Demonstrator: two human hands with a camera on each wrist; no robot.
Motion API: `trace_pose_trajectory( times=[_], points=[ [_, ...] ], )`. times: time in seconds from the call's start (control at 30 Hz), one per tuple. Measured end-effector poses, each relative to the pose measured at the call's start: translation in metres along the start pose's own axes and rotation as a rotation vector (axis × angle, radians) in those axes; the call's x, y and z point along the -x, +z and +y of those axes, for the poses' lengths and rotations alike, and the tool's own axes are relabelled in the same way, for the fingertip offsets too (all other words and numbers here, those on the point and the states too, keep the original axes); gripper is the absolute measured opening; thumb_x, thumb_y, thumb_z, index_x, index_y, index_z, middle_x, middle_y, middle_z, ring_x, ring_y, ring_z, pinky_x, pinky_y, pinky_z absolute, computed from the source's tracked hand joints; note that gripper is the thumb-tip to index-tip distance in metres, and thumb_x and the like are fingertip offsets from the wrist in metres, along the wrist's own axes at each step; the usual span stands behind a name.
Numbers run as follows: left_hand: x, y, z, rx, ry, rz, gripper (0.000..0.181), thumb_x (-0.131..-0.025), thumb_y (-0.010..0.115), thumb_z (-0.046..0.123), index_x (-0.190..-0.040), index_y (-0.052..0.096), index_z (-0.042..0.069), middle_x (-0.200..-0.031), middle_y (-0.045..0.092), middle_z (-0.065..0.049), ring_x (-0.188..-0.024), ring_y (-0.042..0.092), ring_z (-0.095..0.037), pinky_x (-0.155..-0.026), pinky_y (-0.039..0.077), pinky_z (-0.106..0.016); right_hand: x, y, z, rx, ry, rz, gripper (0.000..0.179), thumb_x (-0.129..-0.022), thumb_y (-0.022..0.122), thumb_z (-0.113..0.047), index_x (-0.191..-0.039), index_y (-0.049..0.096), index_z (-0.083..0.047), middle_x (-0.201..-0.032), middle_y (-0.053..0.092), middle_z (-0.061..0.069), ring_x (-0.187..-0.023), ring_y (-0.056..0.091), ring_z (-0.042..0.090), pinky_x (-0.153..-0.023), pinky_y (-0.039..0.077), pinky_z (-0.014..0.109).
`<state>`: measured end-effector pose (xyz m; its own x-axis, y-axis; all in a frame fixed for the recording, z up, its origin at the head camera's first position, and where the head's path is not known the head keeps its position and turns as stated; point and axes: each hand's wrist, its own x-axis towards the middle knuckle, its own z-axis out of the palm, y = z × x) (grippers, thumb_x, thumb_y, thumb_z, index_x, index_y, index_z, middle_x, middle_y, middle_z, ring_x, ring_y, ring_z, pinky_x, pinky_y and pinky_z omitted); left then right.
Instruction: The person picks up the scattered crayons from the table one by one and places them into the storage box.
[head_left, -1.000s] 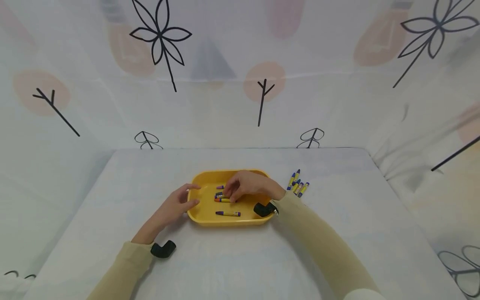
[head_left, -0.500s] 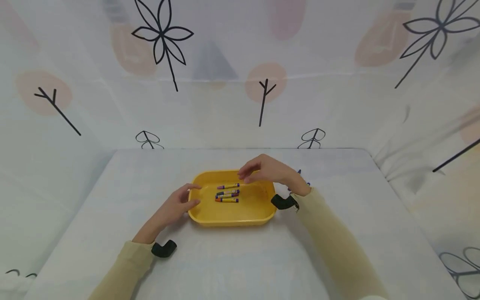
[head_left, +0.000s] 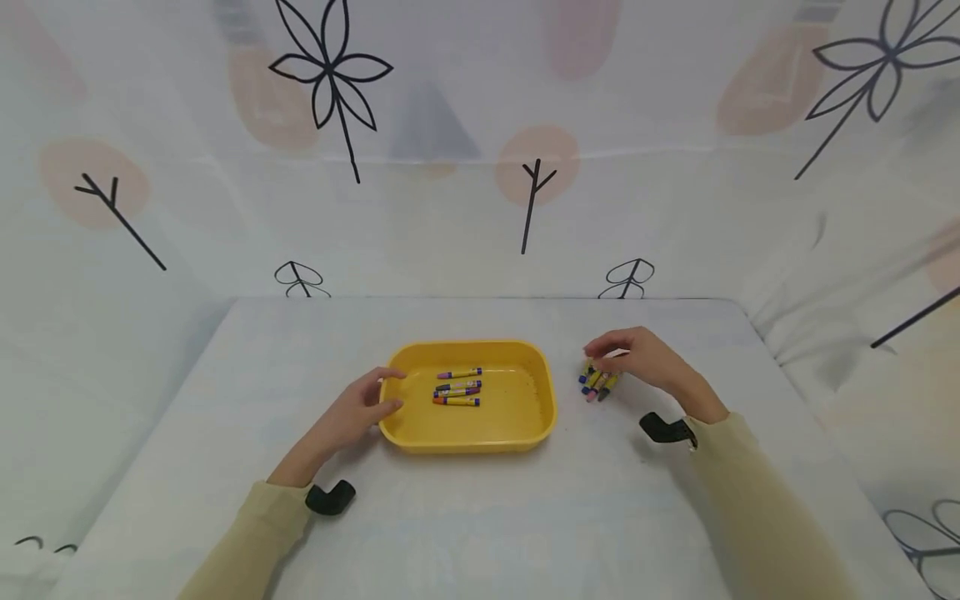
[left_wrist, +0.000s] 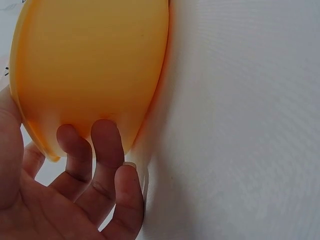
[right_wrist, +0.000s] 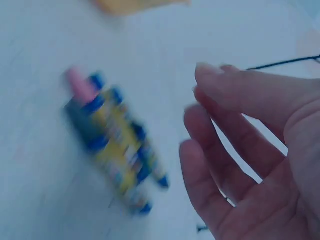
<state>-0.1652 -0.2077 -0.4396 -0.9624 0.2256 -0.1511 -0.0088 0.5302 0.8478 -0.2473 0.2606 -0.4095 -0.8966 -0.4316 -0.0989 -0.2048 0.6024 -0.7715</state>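
At the left end of the yellow tray (head_left: 468,447), my left hand (head_left: 348,415) grips the rim. Seen from the left wrist, its fingers (left_wrist: 106,142) press the tray's outer wall (left_wrist: 90,60) while the thumb side lies at the rim. Several crayons (head_left: 456,402) lie side by side inside the tray, towards its left half. My right hand (head_left: 643,358) hovers at a small pile of crayons (head_left: 594,382) on the table, right of the tray. No crayon shows between its loosely curved fingers (right_wrist: 192,160); the pile, blurred, includes pink and dark green tips.
A white cloth covers the table (head_left: 450,533). Behind it hangs a white sheet (head_left: 450,217) printed with plant drawings. A black wrist band piece (head_left: 330,498) sits at the left sleeve, another (head_left: 666,428) at the right.
My right hand has left the tray and moved right to the crayon pile. One crayon near the tray's front side is gone from that spot. My left hand has stayed put.
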Motion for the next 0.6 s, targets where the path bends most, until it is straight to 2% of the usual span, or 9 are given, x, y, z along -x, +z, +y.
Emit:
trace_pose_trajectory(
  times=[0.13, 0.27, 0.43, 0.6],
  points=[
    [0.001, -0.001, -0.001, 0.001, 0.004, 0.002, 0.042, -0.096, 0.066, 0.02, -0.136, 0.053, 0.016, -0.155, 0.037, -0.017, -0.14, 0.035, -0.043, -0.112, 0.027, -0.061, 0.015, -0.001, 0.023, 0.085, 0.02, 0.063, 0.033, -0.09, 0.072, -0.006, -0.122, 0.067, -0.001, -0.122, 0.066, 0.016, -0.112, 0.059, 0.032, -0.094, 0.053, 0.047],
    [0.001, -0.001, -0.003, 0.005, 0.01, 0.001, 0.042, -0.096, 0.066, 0.02, -0.136, 0.053, 0.016, -0.155, 0.037, -0.017, -0.14, 0.034, -0.044, -0.112, 0.026, -0.062, 0.022, 0.001, 0.037, 0.15, 0.034, 0.081, 0.037, -0.085, 0.077, -0.006, -0.121, 0.066, -0.002, -0.117, 0.066, 0.013, -0.109, 0.059, 0.031, -0.092, 0.052, 0.049],
    [0.0, -0.001, -0.004, 0.007, 0.024, 0.002, 0.042, -0.096, 0.066, 0.019, -0.136, 0.053, 0.015, -0.155, 0.037, -0.017, -0.14, 0.034, -0.043, -0.112, 0.026, -0.062, 0.024, 0.002, 0.043, 0.218, 0.039, 0.073, 0.025, -0.082, 0.08, -0.007, -0.103, 0.067, -0.007, -0.1, 0.067, 0.005, -0.097, 0.059, 0.026, -0.085, 0.051, 0.045],
    [0.0, 0.0, -0.003, -0.007, 0.022, 0.007, 0.042, -0.096, 0.066, 0.02, -0.136, 0.053, 0.015, -0.154, 0.039, -0.017, -0.136, 0.039, -0.041, -0.111, 0.029, -0.061, 0.025, 0.0, 0.04, 0.243, 0.032, 0.014, 0.017, -0.081, 0.08, -0.005, -0.095, 0.071, -0.009, -0.095, 0.069, 0.0, -0.093, 0.06, 0.022, -0.083, 0.049, 0.041]
  ],
)
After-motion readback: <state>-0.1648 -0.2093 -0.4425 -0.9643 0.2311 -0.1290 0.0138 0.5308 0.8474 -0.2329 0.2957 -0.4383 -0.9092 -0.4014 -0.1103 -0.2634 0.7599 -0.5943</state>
